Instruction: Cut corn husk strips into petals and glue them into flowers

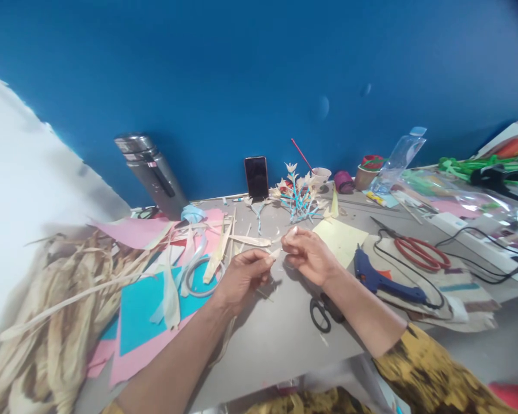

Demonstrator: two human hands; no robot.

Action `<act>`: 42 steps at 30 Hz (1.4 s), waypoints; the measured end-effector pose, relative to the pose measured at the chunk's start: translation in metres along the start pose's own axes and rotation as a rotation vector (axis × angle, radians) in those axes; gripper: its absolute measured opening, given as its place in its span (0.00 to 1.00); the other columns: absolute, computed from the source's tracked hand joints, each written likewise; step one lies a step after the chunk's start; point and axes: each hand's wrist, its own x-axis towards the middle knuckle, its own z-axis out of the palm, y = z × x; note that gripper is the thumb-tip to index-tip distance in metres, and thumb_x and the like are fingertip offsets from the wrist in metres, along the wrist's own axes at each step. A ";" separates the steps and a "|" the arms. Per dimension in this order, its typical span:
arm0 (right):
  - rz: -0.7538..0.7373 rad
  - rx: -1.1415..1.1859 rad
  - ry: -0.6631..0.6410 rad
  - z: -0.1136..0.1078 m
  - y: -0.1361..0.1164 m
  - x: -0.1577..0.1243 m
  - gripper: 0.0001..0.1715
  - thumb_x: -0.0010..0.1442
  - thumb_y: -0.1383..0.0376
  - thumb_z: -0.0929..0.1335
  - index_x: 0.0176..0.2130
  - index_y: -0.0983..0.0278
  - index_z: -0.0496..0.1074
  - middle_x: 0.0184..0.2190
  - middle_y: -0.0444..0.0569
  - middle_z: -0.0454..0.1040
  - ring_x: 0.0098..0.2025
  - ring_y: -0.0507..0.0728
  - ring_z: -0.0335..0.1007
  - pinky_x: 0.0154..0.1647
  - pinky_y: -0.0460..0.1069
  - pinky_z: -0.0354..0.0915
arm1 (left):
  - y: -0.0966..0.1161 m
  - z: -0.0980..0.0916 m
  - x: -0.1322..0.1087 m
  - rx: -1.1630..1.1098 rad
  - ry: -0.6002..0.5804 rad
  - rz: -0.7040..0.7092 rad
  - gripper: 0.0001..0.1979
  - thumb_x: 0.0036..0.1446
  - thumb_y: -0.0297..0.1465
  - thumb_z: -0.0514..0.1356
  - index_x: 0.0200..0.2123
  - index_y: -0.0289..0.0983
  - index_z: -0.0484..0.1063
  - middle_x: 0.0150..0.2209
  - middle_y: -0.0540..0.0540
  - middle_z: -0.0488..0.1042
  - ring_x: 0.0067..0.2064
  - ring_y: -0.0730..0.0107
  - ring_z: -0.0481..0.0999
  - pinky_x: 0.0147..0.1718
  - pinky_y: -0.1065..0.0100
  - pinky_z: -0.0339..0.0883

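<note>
My left hand (243, 275) and my right hand (309, 253) meet over the middle of the grey table (276, 339). Between their fingertips they pinch a small pale strip of dried husk (276, 252). Behind them lies a cluster of husk flowers on light-blue stems (299, 198). More pale husk strips (224, 244) rest just left of my left hand. Black-handled scissors (324, 310) lie on the table under my right forearm.
A heap of dried husks (56, 310) fills the left. Pink and turquoise paper sheets (142, 313), a tape ring (198, 276), a steel flask (152, 172), a phone (256, 177), a blue glue gun (384, 282), red-handled scissors (418, 253), cups and bags surround the hands.
</note>
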 end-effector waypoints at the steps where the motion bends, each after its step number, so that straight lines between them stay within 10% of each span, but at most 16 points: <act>1: 0.004 -0.001 0.011 -0.001 0.000 0.001 0.17 0.40 0.68 0.78 0.25 0.65 0.67 0.21 0.38 0.60 0.22 0.45 0.47 0.18 0.39 0.40 | 0.000 0.000 0.000 0.002 0.015 0.014 0.12 0.43 0.34 0.73 0.24 0.35 0.75 0.17 0.53 0.66 0.21 0.79 0.63 0.23 0.74 0.57; 8: -0.031 -0.265 0.035 -0.009 0.007 0.004 0.18 0.49 0.56 0.76 0.27 0.66 0.70 0.24 0.43 0.69 0.21 0.45 0.49 0.18 0.41 0.42 | 0.003 0.004 0.002 -0.087 0.109 0.030 0.15 0.39 0.33 0.75 0.25 0.35 0.73 0.17 0.56 0.64 0.19 0.81 0.62 0.20 0.76 0.54; 12: -0.080 -0.781 0.078 -0.014 0.008 0.005 0.16 0.56 0.56 0.70 0.26 0.66 0.73 0.16 0.38 0.60 0.19 0.47 0.50 0.20 0.44 0.46 | 0.004 0.003 0.003 -0.141 0.119 -0.002 0.15 0.38 0.31 0.74 0.27 0.34 0.72 0.18 0.56 0.64 0.20 0.81 0.62 0.20 0.77 0.54; 17: -0.109 -1.297 -0.013 -0.009 0.001 0.002 0.11 0.58 0.66 0.66 0.32 0.66 0.78 0.26 0.48 0.78 0.29 0.54 0.70 0.32 0.47 0.58 | 0.003 0.000 0.003 -0.166 0.117 -0.015 0.13 0.39 0.29 0.72 0.28 0.33 0.73 0.20 0.55 0.66 0.20 0.81 0.64 0.19 0.76 0.57; 22: -0.181 -1.785 0.160 -0.003 -0.024 -0.029 0.14 0.63 0.65 0.63 0.33 0.63 0.78 0.31 0.50 0.80 0.33 0.57 0.74 0.33 0.48 0.55 | 0.001 -0.002 0.004 -0.162 0.105 -0.091 0.12 0.41 0.27 0.71 0.29 0.32 0.73 0.23 0.52 0.69 0.20 0.82 0.65 0.18 0.78 0.56; 30: 0.063 -2.049 0.129 -0.034 -0.018 -0.112 0.07 0.64 0.61 0.68 0.36 0.62 0.72 0.33 0.50 0.77 0.34 0.59 0.75 0.29 0.49 0.50 | 0.003 -0.001 0.005 -0.136 0.089 -0.159 0.14 0.38 0.25 0.74 0.30 0.31 0.75 0.23 0.49 0.73 0.21 0.80 0.67 0.17 0.78 0.55; 42: 0.195 -2.055 0.174 -0.024 -0.006 -0.122 0.11 0.60 0.57 0.69 0.33 0.62 0.72 0.31 0.50 0.80 0.34 0.63 0.76 0.28 0.50 0.47 | 0.011 -0.006 0.009 -0.119 0.170 -0.016 0.16 0.34 0.26 0.75 0.26 0.33 0.73 0.25 0.48 0.74 0.24 0.78 0.69 0.18 0.77 0.58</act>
